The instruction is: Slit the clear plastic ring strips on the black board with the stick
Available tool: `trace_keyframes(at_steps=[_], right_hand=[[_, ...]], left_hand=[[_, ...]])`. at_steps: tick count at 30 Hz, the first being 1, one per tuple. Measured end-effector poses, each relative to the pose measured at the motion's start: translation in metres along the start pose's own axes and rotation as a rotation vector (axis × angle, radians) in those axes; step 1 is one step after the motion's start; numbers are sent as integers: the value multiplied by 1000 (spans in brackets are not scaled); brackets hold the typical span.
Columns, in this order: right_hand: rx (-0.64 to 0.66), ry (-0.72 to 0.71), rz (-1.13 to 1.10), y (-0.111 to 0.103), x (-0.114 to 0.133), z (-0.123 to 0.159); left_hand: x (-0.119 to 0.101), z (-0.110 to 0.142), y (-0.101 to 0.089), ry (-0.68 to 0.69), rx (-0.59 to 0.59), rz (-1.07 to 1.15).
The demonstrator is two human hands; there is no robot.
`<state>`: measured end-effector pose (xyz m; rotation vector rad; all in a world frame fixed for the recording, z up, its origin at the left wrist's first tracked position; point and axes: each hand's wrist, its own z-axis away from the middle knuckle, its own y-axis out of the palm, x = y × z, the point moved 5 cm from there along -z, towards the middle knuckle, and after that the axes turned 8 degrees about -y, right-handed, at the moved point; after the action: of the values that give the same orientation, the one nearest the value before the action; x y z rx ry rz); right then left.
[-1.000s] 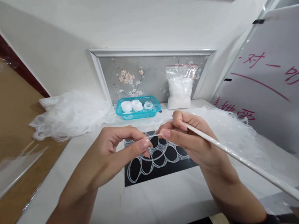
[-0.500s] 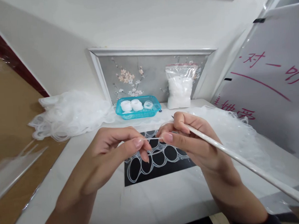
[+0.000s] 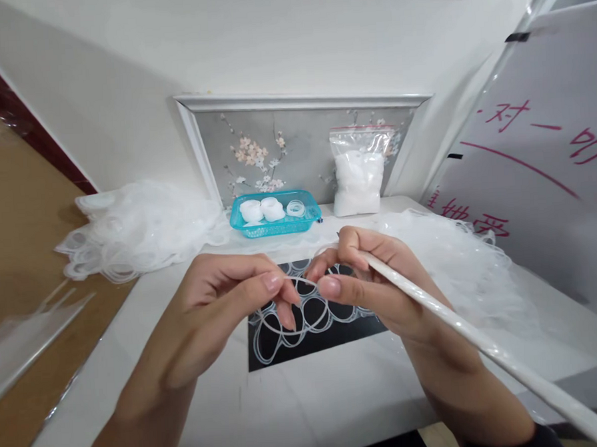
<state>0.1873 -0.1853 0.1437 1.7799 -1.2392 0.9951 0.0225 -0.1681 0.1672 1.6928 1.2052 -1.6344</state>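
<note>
My left hand (image 3: 228,310) pinches a thin, clear-white ring (image 3: 295,332) between thumb and index finger. The ring hangs tilted between my hands, over a black sheet (image 3: 329,340) covered with rows of similar rings. In my right hand (image 3: 389,282) lies a long white rod (image 3: 453,315) with a small dark tip, running back over the wrist to the lower right. The right thumb and fingertips are close to the ring's right side; whether they grip it I cannot tell.
A turquoise basket (image 3: 273,230) with coiled white rings stands at the back. Beside it is a zip bag (image 3: 360,180) of white material. Loose rings pile up at left (image 3: 143,225) and right (image 3: 446,269). A whiteboard (image 3: 536,171) with red writing leans at right.
The ring has turned from nearly edge-on to a wider, visible loop. My right thumb and fingertips have shifted slightly left and down; the left hand barely moved.
</note>
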Motion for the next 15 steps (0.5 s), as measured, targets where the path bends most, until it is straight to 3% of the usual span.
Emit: trace_keyframes(at_steps=[9, 15], right_hand=[[119, 89, -64, 7, 0, -2], [113, 57, -131, 8, 0, 0]], left_hand=[[0, -1, -1, -1, 0, 88], [0, 0, -2, -7, 12, 60]])
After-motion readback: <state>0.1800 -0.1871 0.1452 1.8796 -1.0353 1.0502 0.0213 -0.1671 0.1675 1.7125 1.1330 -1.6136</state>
